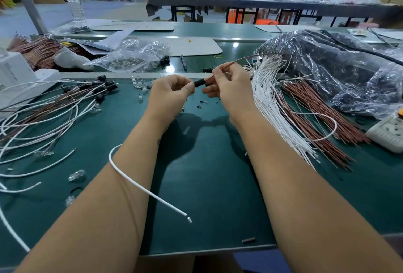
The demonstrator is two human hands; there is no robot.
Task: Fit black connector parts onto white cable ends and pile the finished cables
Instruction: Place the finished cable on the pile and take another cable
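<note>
Fingertips of the left hand (pixel 172 92) pinch a small black cylindrical plastic connector (pixel 199 82), its long axis pointing right toward the thin reddish-brown wire (pixel 239 60) pinched by the right hand (pixel 229 87).

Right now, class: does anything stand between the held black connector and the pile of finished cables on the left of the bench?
Nothing visible blocks it. The black connector is pinched between the left hand and right hand above the bench; only small clear bulbs lie low on the mat towards the finished pile.
</note>
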